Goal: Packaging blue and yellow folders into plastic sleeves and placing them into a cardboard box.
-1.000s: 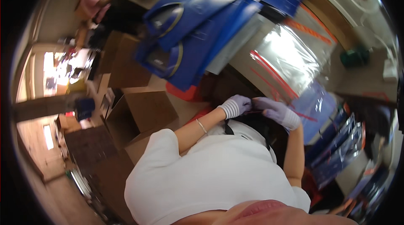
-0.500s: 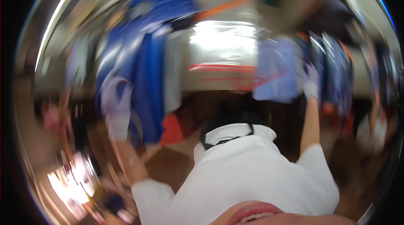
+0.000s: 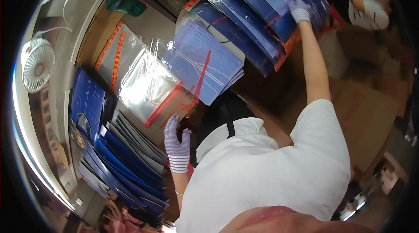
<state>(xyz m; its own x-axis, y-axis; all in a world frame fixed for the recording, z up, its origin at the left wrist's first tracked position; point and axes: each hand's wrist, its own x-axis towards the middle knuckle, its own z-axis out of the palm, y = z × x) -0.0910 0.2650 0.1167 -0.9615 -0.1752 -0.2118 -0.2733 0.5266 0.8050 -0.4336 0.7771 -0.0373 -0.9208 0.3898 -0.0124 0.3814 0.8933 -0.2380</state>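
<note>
My left hand (image 3: 177, 143), in a striped glove, is open with thumb and fingers apart and nothing in it. It hovers by the near edge of a stack of clear plastic bags (image 3: 146, 80) with red and orange edge strips. My right hand (image 3: 300, 10), also gloved, stretches far to the upper right. Its fingers rest on top of a spread pile of blue plastic-wrapped folders (image 3: 262, 12). Between the hands lies a stack of pale blue printed sheets (image 3: 203, 60), with a loose red strip (image 3: 203, 76) across it.
Blue and grey folders (image 3: 126, 159) stand in an overlapping row at the left. A white fan (image 3: 38, 65) is at the far left, and a green object (image 3: 125, 4) lies beyond the bags. Cardboard boxes (image 3: 362, 119) stand at the right. Another person (image 3: 369, 10) is at the upper right.
The view has turned rightward and sharpened. My left hand has moved from the blue folders to beside the clear bags. My right arm now reaches farther, onto the wrapped folders.
</note>
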